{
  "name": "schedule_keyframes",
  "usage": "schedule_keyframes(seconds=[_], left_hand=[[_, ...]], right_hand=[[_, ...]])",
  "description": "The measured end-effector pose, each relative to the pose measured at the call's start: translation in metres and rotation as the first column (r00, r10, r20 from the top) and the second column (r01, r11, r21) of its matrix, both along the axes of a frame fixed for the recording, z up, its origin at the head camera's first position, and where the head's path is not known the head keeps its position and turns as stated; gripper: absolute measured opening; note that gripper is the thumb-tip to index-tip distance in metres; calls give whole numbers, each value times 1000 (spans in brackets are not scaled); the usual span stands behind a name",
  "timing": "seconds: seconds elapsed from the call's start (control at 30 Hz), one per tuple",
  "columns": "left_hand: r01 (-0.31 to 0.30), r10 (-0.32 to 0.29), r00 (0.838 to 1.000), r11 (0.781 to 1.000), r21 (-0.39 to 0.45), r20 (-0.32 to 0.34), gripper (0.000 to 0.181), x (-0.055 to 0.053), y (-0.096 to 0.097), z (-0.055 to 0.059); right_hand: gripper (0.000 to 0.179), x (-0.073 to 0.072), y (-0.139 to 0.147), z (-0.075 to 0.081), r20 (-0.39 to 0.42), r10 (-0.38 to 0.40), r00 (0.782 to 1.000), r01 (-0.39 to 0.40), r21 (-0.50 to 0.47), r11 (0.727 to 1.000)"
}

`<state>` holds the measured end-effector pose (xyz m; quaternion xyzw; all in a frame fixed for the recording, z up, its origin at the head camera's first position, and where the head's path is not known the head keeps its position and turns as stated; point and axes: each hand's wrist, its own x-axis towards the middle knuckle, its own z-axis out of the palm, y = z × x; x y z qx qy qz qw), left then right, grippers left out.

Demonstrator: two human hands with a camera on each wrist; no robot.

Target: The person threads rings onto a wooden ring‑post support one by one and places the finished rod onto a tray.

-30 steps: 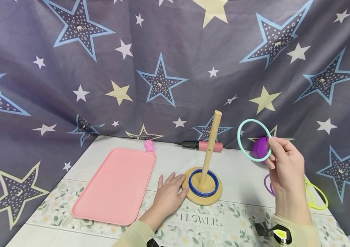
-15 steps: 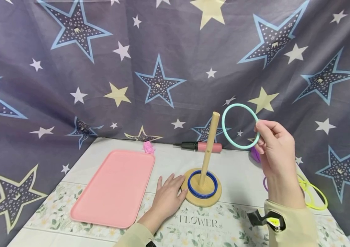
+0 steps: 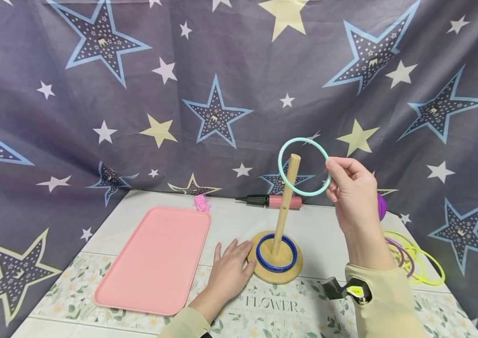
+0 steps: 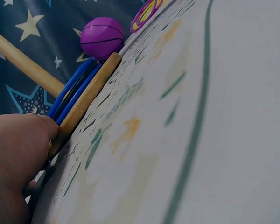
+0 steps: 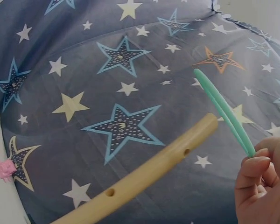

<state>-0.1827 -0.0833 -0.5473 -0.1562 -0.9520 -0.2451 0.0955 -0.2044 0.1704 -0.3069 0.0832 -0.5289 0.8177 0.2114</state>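
Note:
An aqua ring is pinched at its right side between the thumb and fingers of my right hand. In the head view it overlaps the top of the wooden post; the right wrist view shows the ring tilted, just beyond the post's tip. Blue rings lie around the post's foot on the round wooden base. My left hand rests on the table with fingers extended, its thumb and fingertips at the base's left edge. In the left wrist view the thumb touches that edge.
A pink tray lies left of the stand. At the back are a pink toy and a pink-and-black hand pump. To the right are a purple ball and several yellow and purple rings. A star-patterned curtain hangs behind.
My right hand has carried the aqua ring left and up, from beside the purple ball to the top of the post. My left hand has stayed at the base.

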Motion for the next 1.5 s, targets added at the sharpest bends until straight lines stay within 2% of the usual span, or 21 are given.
schedule_keyframes(seconds=[0.5,0.93,1.5], left_hand=[[8,-8,1000,1000,-8,2,55,-2,0,0],[10,-10,1000,1000,-7,-3,55,-3,0,-1],[7,-7,1000,1000,-5,5,54,0,-1,3]], right_hand=[[12,-11,-10,-27,95,-34,995,32,27,999],[15,-17,-13,-62,166,-53,985,49,29,998],[9,-14,-11,-113,313,-50,948,27,78,997]])
